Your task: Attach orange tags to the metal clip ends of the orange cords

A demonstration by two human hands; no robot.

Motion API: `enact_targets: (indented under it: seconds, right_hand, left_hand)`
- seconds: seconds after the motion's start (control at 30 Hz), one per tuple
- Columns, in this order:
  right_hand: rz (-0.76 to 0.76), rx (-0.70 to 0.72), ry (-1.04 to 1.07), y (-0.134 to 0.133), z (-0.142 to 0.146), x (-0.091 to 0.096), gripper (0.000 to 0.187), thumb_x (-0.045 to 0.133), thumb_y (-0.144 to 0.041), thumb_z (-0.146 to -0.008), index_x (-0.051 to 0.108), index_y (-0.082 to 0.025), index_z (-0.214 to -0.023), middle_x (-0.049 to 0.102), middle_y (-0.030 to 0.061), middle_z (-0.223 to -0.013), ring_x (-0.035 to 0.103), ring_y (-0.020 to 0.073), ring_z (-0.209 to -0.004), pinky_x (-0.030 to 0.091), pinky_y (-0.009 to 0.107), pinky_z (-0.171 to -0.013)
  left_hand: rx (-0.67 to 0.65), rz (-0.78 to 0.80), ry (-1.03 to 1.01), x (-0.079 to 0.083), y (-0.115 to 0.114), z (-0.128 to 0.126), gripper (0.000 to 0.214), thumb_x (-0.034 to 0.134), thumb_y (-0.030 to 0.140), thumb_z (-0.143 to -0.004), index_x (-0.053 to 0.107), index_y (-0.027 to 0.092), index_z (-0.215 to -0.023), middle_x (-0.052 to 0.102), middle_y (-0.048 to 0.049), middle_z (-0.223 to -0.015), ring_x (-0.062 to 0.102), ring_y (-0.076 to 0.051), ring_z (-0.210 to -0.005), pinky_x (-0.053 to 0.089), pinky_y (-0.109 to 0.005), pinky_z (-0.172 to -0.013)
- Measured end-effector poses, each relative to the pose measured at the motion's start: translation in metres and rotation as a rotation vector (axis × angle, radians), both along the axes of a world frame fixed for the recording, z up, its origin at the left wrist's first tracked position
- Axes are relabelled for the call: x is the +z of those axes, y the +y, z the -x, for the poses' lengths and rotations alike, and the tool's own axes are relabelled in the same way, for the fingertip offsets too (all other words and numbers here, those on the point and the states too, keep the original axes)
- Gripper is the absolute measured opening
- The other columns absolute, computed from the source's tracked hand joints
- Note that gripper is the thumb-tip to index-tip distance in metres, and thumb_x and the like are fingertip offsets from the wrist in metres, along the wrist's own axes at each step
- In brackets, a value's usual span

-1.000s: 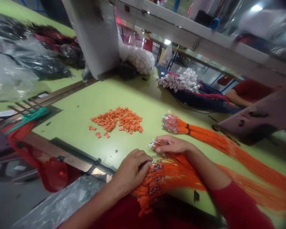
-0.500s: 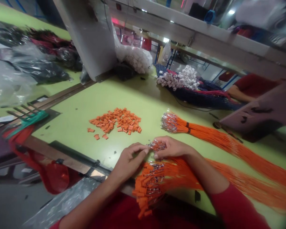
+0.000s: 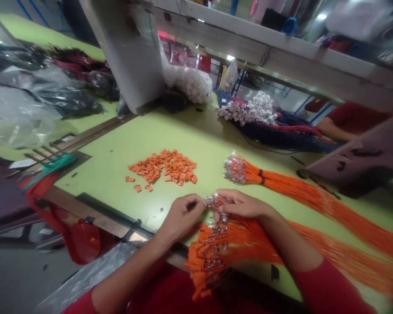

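My right hand (image 3: 244, 204) is closed round a bunch of orange wires (image 3: 221, 201), their shiny metal terminals pointing left. At the tips of those terminals my left hand (image 3: 185, 216) pinches thumb and forefinger together; whatever is between them is too small to make out. Just below both hands lies a thick bundle of orange wires (image 3: 245, 244), with orange plastic connectors (image 3: 199, 261) on many of its ends near the table edge. A loose pile of small orange connectors (image 3: 180, 168) is spread on the green table beyond my left hand.
Behind my right hand lies a banded orange wire bundle (image 3: 281, 181) with bare metal ends. Dark wires with white connectors (image 3: 258, 109) lie farther back. A grey post (image 3: 127, 56) and a green-wrapped rack with prongs (image 3: 52, 161) stand left. Another person's arm (image 3: 336, 128) shows at right.
The view has shifted slightly, moving everything a little right in the picture. My right hand's fingers have shifted slightly on the wires; my left hand still pinches at the terminal tips.
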State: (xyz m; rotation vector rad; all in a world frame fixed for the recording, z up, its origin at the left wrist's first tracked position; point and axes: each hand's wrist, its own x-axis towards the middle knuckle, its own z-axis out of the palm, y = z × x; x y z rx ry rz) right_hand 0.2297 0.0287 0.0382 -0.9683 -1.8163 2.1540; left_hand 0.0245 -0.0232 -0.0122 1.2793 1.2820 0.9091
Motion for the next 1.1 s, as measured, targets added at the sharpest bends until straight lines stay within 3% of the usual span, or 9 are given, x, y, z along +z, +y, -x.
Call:
enact_targets:
  seconds: [0.37,0.57,0.67,0.9,1.1]
  right_hand:
    - [-0.008,-0.072,0.062,0.001,0.001,-0.004,0.028,0.068,-0.036,-0.086,0.054,-0.014,-0.097,0.067,0.0014,-0.073,0.060,0.0101,-0.062,0.047,0.024,-0.063]
    - [-0.022,-0.125,0.024,0.001,0.001,-0.007,0.036,0.075,-0.040,-0.079,0.054,-0.016,-0.096,0.065,-0.0021,-0.070,0.060,0.0109,-0.061,0.047,0.025,-0.064]
    - [-0.032,-0.154,-0.011,0.000,0.002,-0.007,0.036,0.076,-0.041,-0.077,0.054,-0.016,-0.092,0.063,-0.0031,-0.067,0.057,0.0102,-0.059,0.043,0.023,-0.058]
    - [-0.059,-0.223,-0.089,0.001,0.006,-0.010,0.032,0.078,-0.038,-0.070,0.059,-0.014,-0.078,0.053,-0.0064,-0.061,0.042,0.0062,-0.050,0.031,0.020,-0.048]
    - [-0.051,-0.255,-0.100,0.000,0.010,-0.008,0.027,0.077,-0.034,-0.067,0.060,-0.013,-0.071,0.053,-0.0060,-0.056,0.041,0.0061,-0.048,0.029,0.020,-0.047]
  left_hand:
    - [-0.029,0.028,-0.021,0.001,0.000,-0.001,0.021,0.059,0.036,-0.082,0.061,0.017,-0.072,0.053,0.0039,-0.058,0.047,-0.010,-0.051,0.037,-0.022,-0.052]
    - [-0.095,0.002,-0.051,0.005,-0.002,0.004,0.022,0.055,0.034,-0.085,0.067,0.017,-0.076,0.065,-0.0022,-0.072,0.056,-0.015,-0.067,0.043,-0.026,-0.063]
    - [-0.099,0.012,-0.042,0.005,-0.004,0.003,0.019,0.060,0.034,-0.082,0.067,0.017,-0.076,0.067,-0.0022,-0.071,0.057,-0.015,-0.064,0.044,-0.026,-0.063]
    - [0.012,-0.379,0.251,0.003,-0.009,-0.004,0.013,0.058,0.021,-0.082,0.064,0.020,-0.071,0.064,-0.0016,-0.071,0.059,-0.019,-0.075,0.044,-0.030,-0.072]
    - [-0.049,-0.434,0.325,0.003,-0.005,0.007,0.015,0.055,0.022,-0.089,0.066,0.021,-0.079,0.067,-0.0027,-0.078,0.059,-0.019,-0.078,0.046,-0.031,-0.074]
